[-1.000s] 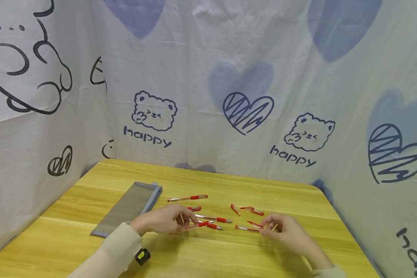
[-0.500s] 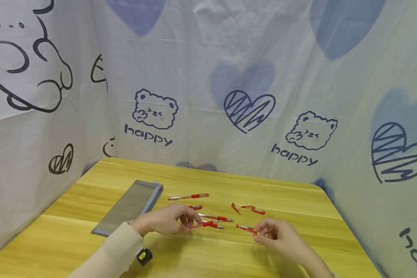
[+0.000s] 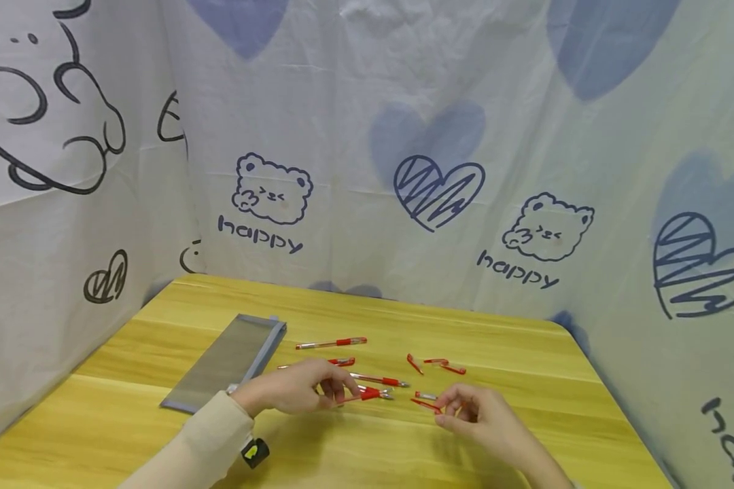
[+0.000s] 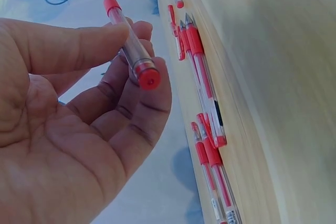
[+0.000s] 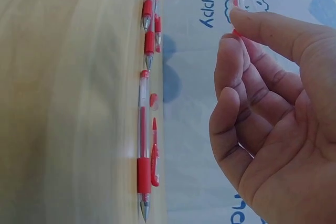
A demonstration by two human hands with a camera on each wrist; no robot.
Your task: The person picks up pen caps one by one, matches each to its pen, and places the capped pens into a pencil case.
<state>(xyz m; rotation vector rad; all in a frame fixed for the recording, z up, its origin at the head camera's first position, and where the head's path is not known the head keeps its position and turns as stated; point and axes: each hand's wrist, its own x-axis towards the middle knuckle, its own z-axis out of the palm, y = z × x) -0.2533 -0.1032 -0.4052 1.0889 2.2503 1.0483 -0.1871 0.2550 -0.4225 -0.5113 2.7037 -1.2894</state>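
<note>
My left hand [image 3: 296, 387] pinches a clear-barrelled red pen [image 4: 135, 53] between thumb and fingers, its red end plug facing the left wrist camera. In the head view its tip points right, over other pens. My right hand [image 3: 483, 411] pinches a small red pen cap [image 3: 426, 405] between thumb and fingertips, a short gap to the right of the held pen's tip. Fingers hide part of the cap [image 5: 235, 4] in the right wrist view. Below the right hand lies an uncapped red pen [image 5: 143, 129], mostly covered by that hand in the head view.
A grey zip pouch [image 3: 220, 363] lies at the left of the wooden table. Capped red pens [image 3: 330, 343] lie behind the left hand, and uncapped ones [image 3: 379, 380] in the middle. Loose red caps [image 3: 414, 363] lie behind the right hand. A small black object [image 3: 255, 452] is by the left sleeve.
My right hand has moved left with the cap, closer to the pen's tip. The left hand has shifted only slightly, still holding the pen.
</note>
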